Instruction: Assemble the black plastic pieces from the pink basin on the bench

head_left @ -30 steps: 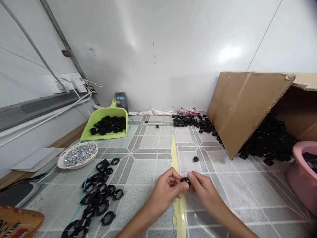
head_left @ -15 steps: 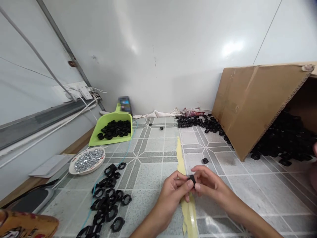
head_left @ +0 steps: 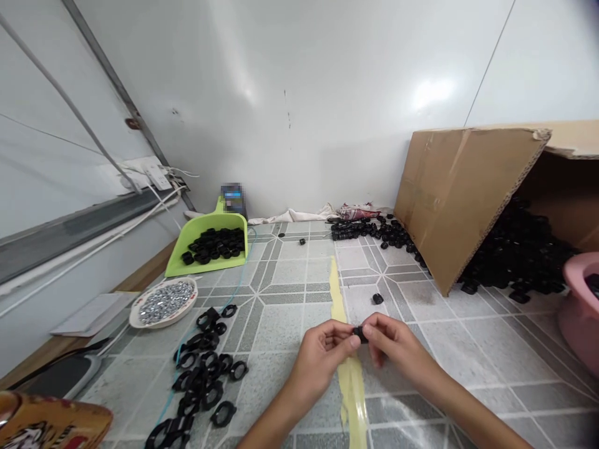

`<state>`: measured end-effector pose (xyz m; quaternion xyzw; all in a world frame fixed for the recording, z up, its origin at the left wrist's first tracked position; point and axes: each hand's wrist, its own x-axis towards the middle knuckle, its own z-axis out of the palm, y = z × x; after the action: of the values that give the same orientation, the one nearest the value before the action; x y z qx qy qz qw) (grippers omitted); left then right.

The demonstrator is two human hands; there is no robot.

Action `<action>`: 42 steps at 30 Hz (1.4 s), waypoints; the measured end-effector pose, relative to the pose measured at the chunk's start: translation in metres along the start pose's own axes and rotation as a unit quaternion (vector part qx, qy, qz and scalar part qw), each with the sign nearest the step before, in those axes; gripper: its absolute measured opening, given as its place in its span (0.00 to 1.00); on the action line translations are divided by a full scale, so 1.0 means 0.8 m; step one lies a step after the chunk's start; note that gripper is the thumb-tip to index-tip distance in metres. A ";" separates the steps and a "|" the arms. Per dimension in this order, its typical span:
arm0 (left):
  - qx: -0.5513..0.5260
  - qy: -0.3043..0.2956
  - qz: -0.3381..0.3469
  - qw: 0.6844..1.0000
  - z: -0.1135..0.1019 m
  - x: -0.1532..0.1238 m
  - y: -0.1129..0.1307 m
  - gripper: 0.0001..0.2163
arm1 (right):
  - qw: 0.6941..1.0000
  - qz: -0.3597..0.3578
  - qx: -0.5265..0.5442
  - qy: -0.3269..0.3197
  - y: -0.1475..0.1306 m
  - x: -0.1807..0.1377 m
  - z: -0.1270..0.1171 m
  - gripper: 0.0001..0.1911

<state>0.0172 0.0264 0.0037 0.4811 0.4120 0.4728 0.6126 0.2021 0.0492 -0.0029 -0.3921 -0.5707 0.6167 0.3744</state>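
My left hand (head_left: 322, 357) and my right hand (head_left: 392, 346) meet low in the middle of the view, above a yellow tape strip (head_left: 349, 368). Both pinch one small black plastic part (head_left: 359, 333) between their fingertips, fingers closed on it. A single black part (head_left: 377, 299) lies on the tiled tabletop just beyond my right hand. A cluster of black rings (head_left: 202, 368) lies to the left of my left hand.
A white dish of shiny metal nuts (head_left: 162, 302) and a green scoop of black parts (head_left: 211, 244) sit at the left. A tipped cardboard box (head_left: 468, 193) spills black parts (head_left: 515, 252) at the right, beside a pink tub (head_left: 580, 312). More black parts (head_left: 369, 231) lie by the wall.
My hands stay together on the small black part, with the fingers shifting around it. The head camera has swung slightly, so the scene has slid sideways.
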 end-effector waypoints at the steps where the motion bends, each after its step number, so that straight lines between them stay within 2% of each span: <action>1: -0.001 -0.004 -0.004 1.000 0.001 -0.001 -0.001 0.13 | 1.000 0.005 -0.020 0.015 0.001 0.000 0.001 0.24; 6: -0.022 -0.004 -0.028 0.999 0.009 -0.004 -0.003 0.14 | 0.993 0.031 -0.105 0.046 -0.003 -0.005 0.002 0.29; 9: -0.030 0.019 -0.041 0.999 0.009 -0.002 0.000 0.15 | 0.995 -0.021 -0.089 0.045 -0.014 -0.009 -0.003 0.22; 11: -0.027 0.016 -0.044 0.999 0.007 -0.001 0.004 0.14 | 0.995 -0.054 -0.081 0.019 -0.024 -0.012 -0.008 0.20; 13: -0.019 0.007 -0.045 0.999 0.006 -0.001 0.009 0.13 | 0.991 -0.073 -0.115 -0.006 -0.032 -0.013 -0.011 0.16; 16: -0.007 -0.008 -0.046 0.999 0.006 -0.003 0.013 0.13 | 0.984 -0.079 -0.162 0.005 -0.035 -0.015 -0.008 0.11; 19: -0.003 -0.019 -0.051 0.999 0.008 -0.005 0.008 0.14 | 0.978 -0.064 -0.194 0.042 -0.027 -0.016 0.001 0.14; 24: -0.019 -0.009 -0.046 0.999 0.010 -0.005 -0.007 0.17 | 0.976 0.007 -0.200 0.091 -0.013 -0.015 0.005 0.32; 26: -0.016 0.002 -0.039 0.999 0.010 -0.003 -0.007 0.17 | 0.982 0.017 -0.175 0.068 -0.017 -0.014 -0.003 0.30; 28: -0.013 0.007 -0.035 0.999 0.008 -0.002 -0.004 0.15 | 0.987 -0.006 -0.159 0.020 -0.026 -0.013 -0.012 0.19; 30: -0.008 0.001 -0.028 1.000 0.006 -0.001 0.000 0.15 | 0.987 -0.042 -0.152 -0.016 -0.033 -0.014 -0.017 0.16; 33: -0.003 0.001 -0.022 1.000 0.006 -0.001 0.000 0.15 | 0.979 -0.071 -0.190 -0.007 -0.033 -0.016 -0.011 0.12; 35: -0.001 0.008 -0.026 1.000 0.007 -0.003 -0.005 0.16 | 0.970 -0.064 -0.232 0.021 -0.026 -0.017 -0.002 0.14; 39: 0.004 0.007 -0.019 1.000 0.009 -0.005 -0.013 0.17 | 0.970 -0.004 -0.231 0.070 -0.015 -0.017 0.006 0.29; 40: 0.003 0.008 -0.019 1.000 0.010 -0.004 -0.013 0.17 | 0.974 0.005 -0.217 0.064 -0.015 -0.017 0.004 0.29; 42: 0.001 0.009 -0.021 1.000 0.009 -0.003 -0.010 0.16 | 0.982 -0.008 -0.190 0.024 -0.021 -0.017 -0.002 0.20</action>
<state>0.0250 0.0220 -0.0023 0.4688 0.4284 0.4637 0.6178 0.2096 0.0391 0.0143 -0.4665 -0.6711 0.4848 0.3115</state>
